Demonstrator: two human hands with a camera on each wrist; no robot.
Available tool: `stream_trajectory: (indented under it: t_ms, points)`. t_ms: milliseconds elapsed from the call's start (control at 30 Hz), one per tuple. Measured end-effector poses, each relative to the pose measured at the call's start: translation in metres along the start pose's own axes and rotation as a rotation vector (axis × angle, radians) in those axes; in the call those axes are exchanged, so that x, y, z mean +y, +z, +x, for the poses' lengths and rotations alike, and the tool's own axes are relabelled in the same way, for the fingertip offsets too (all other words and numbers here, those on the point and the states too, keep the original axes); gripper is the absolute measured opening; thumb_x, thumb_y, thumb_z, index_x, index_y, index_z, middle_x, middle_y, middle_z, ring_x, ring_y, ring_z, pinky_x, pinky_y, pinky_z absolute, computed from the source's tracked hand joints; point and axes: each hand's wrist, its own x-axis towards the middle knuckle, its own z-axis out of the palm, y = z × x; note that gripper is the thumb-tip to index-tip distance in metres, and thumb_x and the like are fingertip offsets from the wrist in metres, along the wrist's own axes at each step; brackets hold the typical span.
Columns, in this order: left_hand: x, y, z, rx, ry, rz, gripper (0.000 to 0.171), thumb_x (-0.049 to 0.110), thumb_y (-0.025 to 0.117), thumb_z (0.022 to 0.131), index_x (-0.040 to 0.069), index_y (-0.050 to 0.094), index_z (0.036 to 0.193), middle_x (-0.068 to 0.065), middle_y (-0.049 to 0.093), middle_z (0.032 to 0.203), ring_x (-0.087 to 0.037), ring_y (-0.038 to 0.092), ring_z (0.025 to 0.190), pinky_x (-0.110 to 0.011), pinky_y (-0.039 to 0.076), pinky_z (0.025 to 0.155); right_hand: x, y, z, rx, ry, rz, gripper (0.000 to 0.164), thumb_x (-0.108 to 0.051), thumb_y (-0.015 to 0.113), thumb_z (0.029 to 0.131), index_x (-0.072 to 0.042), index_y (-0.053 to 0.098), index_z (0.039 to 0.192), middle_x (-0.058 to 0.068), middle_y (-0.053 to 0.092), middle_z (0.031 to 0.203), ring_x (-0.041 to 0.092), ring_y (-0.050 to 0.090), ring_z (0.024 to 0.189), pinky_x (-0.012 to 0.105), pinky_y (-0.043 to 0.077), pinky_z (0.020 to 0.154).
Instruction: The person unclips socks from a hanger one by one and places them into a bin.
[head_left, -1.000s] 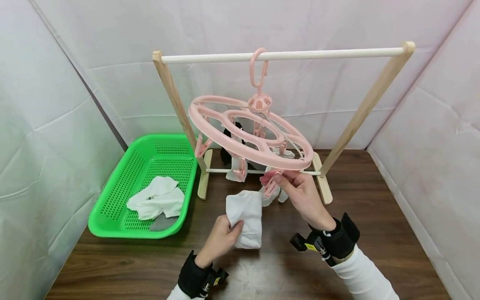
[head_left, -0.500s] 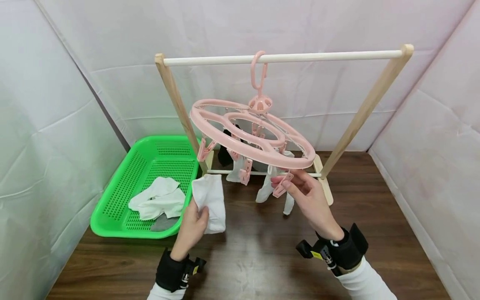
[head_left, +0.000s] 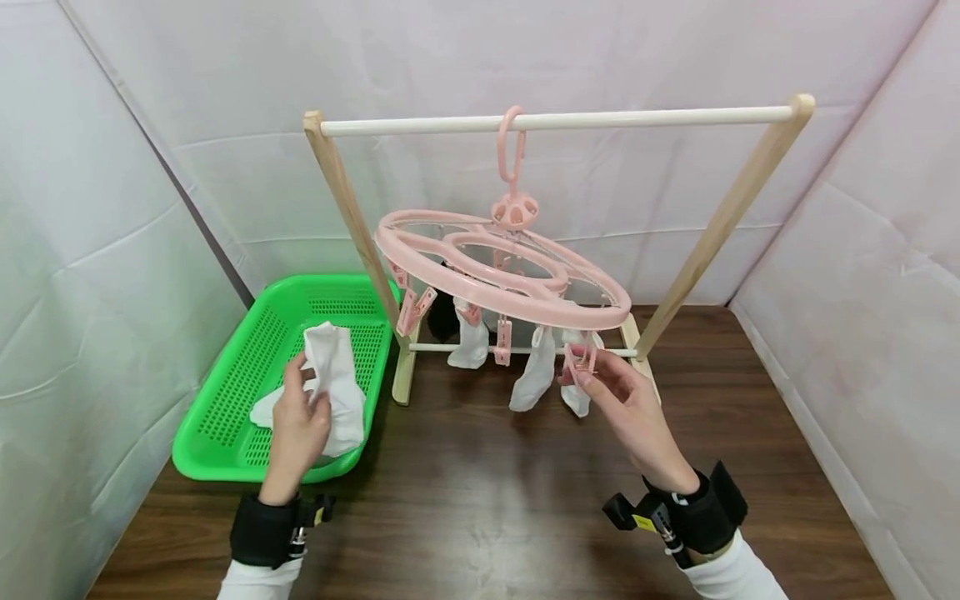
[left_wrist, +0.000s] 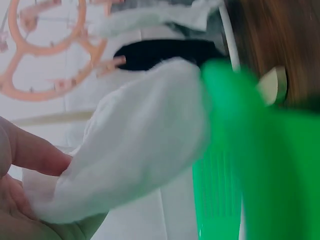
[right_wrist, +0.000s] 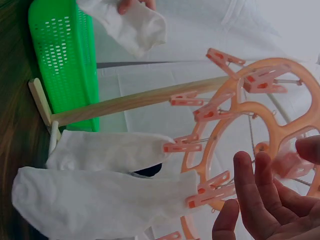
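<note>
My left hand [head_left: 300, 425] holds a white sock [head_left: 337, 392] over the green basket; in the left wrist view the sock [left_wrist: 145, 135] hangs from between thumb and fingers. Below it, another white sock [head_left: 262, 408] lies in the basket, partly hidden. My right hand [head_left: 633, 412] pinches a pink clothespin [head_left: 579, 364] under the near right rim of the round pink drying hanger [head_left: 495, 292]. White socks [head_left: 535, 371] hang from its other clips, with a dark sock [head_left: 442, 319] behind. In the right wrist view, two white socks [right_wrist: 100, 200] dangle from clothespins [right_wrist: 210, 192].
The hanger's hook loops over the white bar [head_left: 645, 119] of a wooden stand [head_left: 723, 225]. The green basket [head_left: 197, 417] stands on the brown table [head_left: 480, 517] at left, beside the stand's foot. White cloth walls [head_left: 885, 292] enclose the table on three sides.
My left hand has carried the sock leftward, from in front of the hanger to over the basket. My right hand has shifted slightly right, staying at the clothespin, and the hanger has swung a little.
</note>
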Motion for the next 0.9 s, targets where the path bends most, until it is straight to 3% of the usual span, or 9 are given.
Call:
stream_trajectory:
  t_ms: [333,533,600,700,800,900]
  points:
    - [-0.007,-0.025,0.011,-0.032,-0.100,0.046,0.057,-0.015,0.045,0.086,-0.007,0.032,0.141,-0.038,0.051,0.120,-0.054,0.051,0.105,-0.064,0.039,0.088,0.021,-0.006,-0.013,-0.028,0.051,-0.071,0.024,-0.007,0.053,0.100,0.008,0.056,0.119,0.013,0.064,0.106,0.020,0.066,0.095,0.026,0.051,0.082]
    - [-0.007,-0.033,0.015,-0.119,-0.153,0.032,0.056,-0.010,0.042,0.092,-0.004,0.026,0.145,-0.038,0.045,0.129,-0.055,0.044,0.115,-0.063,0.036,0.092,0.038,-0.007,-0.027,-0.048,0.106,-0.098,0.028,-0.008,0.053,0.100,0.006,0.056,0.125,0.018,0.060,0.113,0.021,0.066,0.093,0.027,0.050,0.085]
    - [-0.015,-0.033,0.018,-0.137,-0.160,0.031,0.057,-0.008,0.041,0.093,-0.002,0.024,0.147,-0.037,0.043,0.131,-0.055,0.043,0.117,-0.063,0.036,0.092,0.041,-0.008,-0.032,-0.042,0.132,-0.098,0.029,-0.008,0.053,0.100,0.006,0.055,0.125,0.019,0.059,0.115,0.020,0.065,0.093,0.027,0.050,0.086]
    - [-0.053,-0.029,0.023,-0.133,-0.130,0.060,0.060,-0.001,0.042,0.096,0.011,0.022,0.151,-0.030,0.045,0.134,-0.051,0.048,0.112,-0.056,0.043,0.082,0.045,-0.009,-0.037,-0.036,0.163,-0.101,0.029,-0.009,0.053,0.100,0.007,0.055,0.125,0.019,0.059,0.117,0.021,0.065,0.093,0.026,0.049,0.086]
    - [-0.109,-0.021,0.029,-0.100,-0.067,0.116,0.062,0.007,0.043,0.099,0.027,0.018,0.153,-0.018,0.048,0.136,-0.042,0.056,0.103,-0.047,0.047,0.072,0.047,-0.010,-0.041,-0.038,0.192,-0.101,0.030,-0.011,0.053,0.101,0.007,0.055,0.125,0.020,0.058,0.118,0.021,0.065,0.093,0.027,0.050,0.085]
    - [-0.149,-0.015,0.035,-0.060,-0.034,0.136,0.064,0.012,0.046,0.101,0.037,0.016,0.153,-0.006,0.048,0.138,-0.034,0.059,0.103,-0.043,0.049,0.073,0.049,-0.012,-0.042,-0.040,0.222,-0.101,0.030,-0.013,0.053,0.101,0.005,0.055,0.125,0.020,0.057,0.120,0.020,0.064,0.094,0.027,0.050,0.085]
